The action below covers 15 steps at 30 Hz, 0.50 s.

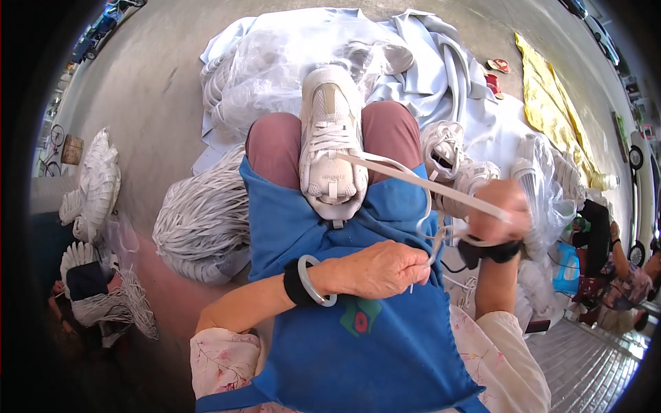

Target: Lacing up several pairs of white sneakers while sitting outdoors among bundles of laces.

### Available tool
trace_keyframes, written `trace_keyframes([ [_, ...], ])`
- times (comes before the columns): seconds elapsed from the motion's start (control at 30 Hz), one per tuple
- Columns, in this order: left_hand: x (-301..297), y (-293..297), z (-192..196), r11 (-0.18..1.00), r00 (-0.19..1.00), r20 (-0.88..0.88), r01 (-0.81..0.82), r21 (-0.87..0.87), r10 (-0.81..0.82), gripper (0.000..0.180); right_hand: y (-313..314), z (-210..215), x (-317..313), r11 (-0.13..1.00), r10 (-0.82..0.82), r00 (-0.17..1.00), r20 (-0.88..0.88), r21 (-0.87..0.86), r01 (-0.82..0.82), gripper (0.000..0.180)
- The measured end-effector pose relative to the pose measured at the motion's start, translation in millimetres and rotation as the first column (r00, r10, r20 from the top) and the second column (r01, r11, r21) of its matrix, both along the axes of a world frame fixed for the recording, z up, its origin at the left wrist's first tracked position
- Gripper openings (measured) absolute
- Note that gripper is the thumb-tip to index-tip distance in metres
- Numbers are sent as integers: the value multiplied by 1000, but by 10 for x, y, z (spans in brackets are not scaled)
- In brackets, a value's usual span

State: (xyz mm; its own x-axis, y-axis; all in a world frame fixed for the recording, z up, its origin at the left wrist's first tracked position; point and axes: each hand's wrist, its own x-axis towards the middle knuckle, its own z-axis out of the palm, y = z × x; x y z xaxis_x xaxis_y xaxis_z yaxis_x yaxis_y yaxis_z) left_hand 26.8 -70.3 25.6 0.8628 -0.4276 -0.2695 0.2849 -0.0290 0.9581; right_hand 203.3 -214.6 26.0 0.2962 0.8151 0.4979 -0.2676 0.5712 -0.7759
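Note:
A white and beige sneaker (332, 148) stands toe-away between my knees, its upper partly threaded with a flat white shoelace (420, 180). One stretch of the lace runs taut from the tongue to my right hand (502, 212). That hand is closed on it and blurred by motion, out to the right of the shoe. Over the blue apron (385, 323), my left hand (385, 268) is closed in a pinch on a loose part of the lace, nearer to me than the shoe. Its fingertips are partly hidden.
A thick bundle of white laces (201, 213) lies left of my legs. Plastic-wrapped shoes (275, 76) rest ahead on pale sheeting. Several white sneakers (444, 146) and plastic bags (544, 186) crowd my right side. A yellow cloth (551, 103) lies farther right, near another person (623, 275).

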Motion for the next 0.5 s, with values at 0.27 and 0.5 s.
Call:
trace_keyframes([
  [0.27,-104,298,5,976,984,-68,-150,158,163,29,-564,368,126,974,226,956,186,-61,-219,18],
  [0.5,-631,783,-278,729,805,-7,-534,428,593,22,-178,105,-98,587,329,663,673,-696,415,20],
])
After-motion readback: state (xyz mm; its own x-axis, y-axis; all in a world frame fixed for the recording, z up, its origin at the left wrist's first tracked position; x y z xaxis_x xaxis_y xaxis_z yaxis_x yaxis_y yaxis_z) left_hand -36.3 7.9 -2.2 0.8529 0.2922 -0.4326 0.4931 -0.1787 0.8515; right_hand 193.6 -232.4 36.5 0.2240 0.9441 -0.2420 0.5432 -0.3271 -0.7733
